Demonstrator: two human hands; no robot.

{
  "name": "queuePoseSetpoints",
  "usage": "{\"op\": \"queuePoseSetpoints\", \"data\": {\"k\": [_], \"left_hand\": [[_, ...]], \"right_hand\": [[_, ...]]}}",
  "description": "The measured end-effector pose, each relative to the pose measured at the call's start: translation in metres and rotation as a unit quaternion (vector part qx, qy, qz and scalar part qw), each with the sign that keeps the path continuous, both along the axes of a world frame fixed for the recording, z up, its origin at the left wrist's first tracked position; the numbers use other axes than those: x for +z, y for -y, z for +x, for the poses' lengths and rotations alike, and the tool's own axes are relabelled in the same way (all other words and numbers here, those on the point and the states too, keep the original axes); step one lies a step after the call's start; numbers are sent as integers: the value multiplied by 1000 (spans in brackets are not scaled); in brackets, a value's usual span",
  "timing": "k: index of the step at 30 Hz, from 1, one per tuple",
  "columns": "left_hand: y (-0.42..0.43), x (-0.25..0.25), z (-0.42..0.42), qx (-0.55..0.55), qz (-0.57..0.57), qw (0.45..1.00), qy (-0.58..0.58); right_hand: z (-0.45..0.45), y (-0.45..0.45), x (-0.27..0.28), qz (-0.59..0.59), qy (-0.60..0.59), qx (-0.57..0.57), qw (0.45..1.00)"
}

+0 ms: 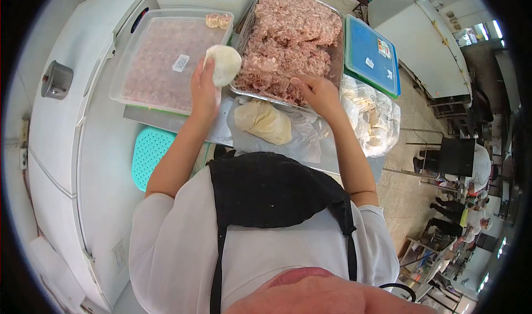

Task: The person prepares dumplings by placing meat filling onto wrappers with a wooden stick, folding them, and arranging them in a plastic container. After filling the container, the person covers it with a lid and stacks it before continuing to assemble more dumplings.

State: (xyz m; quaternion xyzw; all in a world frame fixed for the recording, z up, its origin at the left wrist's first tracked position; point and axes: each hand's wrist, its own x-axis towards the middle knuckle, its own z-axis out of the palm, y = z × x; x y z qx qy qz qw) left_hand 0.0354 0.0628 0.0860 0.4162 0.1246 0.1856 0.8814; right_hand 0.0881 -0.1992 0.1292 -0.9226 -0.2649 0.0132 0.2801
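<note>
My left hand (pixel 204 87) holds up a round, pale dough wrapper (pixel 224 66), its thumb lying over the wrapper's edge. This wrapper is between the lidded container and a metal tray (pixel 238 88) heaped with ground meat (pixel 296 34). Over the near right part of the meat is my right hand (pixel 320 95), fingers closed and pinched. A thin thing may be in those fingers, but I cannot make it out. Just below the tray, a stack of dough wrappers (pixel 263 122) lies on clear plastic (pixel 305 142).
A clear-lidded container (pixel 149 65) stands left, two small folded dumplings (pixel 218 20) on its lid. To the right are a blue-lidded box (pixel 372 56) and a plastic bag of pale pieces (pixel 371 117). A turquoise perforated stool (pixel 149 152) stands below left. Other people (pixel 471 220) work far right.
</note>
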Motion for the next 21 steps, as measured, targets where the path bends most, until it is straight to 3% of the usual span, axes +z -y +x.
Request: {"op": "queuePoseSetpoints", "data": {"k": [2, 4, 5, 7, 8, 11, 13, 14, 15, 16, 17, 19, 21], "left_hand": [[-6, 5, 20, 0, -6, 1000, 7], [-8, 13, 30, -1, -12, 1000, 14], [-9, 18, 33, -18, -8, 999, 25], [-10, 20, 37, -37, -6, 999, 37], [-11, 19, 39, -28, -23, 999, 35], [-17, 10, 39, -18, -50, 998, 30], [-20, 3, 39, -14, -62, 998, 26], [-19, 2, 39, -19, -66, 998, 10], [-18, 0, 40, -25, -70, 997, -7], [-14, -2, 41, -26, -71, 997, -5], [-6, -2, 43, -59, -104, 993, -9], [12, 1, 47, -95, -135, 986, -11], [36, 16, 46, -180, -226, 957, -21]], "right_hand": [[2, 5, 14, -42, 61, -16, 997], [14, 11, 20, -230, 96, 63, 966], [15, 9, 17, -231, 95, 57, 967], [16, 3, 4, -414, 66, 53, 906], [10, -1, -4, -415, 64, 50, 906], [-6, -8, -15, -344, 5, 55, 937], [-8, -1, -12, -137, -119, 37, 983], [-11, -1, -11, -139, -118, 37, 983], [-17, -1, -10, -64, -117, 2, 991], [-19, -1, -9, 13, -115, -34, 993], [-19, -1, -5, 12, -113, -36, 993], [-17, -3, 7, 147, 19, -48, 988], [-20, -8, 30, 108, 84, -71, 988]]}}
